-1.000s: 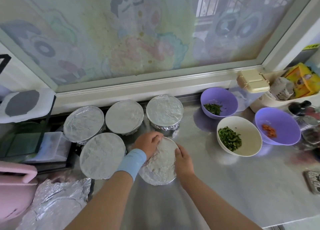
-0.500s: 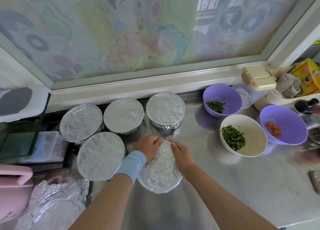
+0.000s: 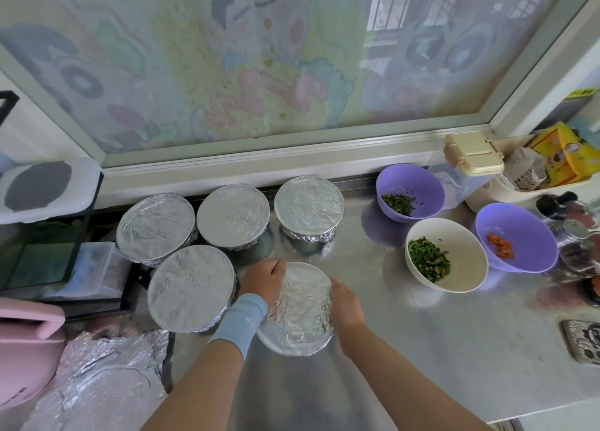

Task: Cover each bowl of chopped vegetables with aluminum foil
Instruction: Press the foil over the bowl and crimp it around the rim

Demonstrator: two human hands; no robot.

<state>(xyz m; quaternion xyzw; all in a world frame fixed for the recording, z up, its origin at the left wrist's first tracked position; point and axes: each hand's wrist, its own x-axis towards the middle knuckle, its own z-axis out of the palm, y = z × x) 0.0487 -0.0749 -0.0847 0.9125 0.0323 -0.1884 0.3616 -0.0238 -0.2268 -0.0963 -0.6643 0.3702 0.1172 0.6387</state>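
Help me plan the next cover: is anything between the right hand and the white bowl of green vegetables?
Nothing visible. The right hand grips the right edge of the foil-covered bowl, and only bare steel counter lies between it and the white bowl.

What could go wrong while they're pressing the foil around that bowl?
The front bowl's foil could tear where the left hand and right hand crimp it over the rim. The left wrist is close beside the neighbouring covered bowl, so a nudge might dent that cover.
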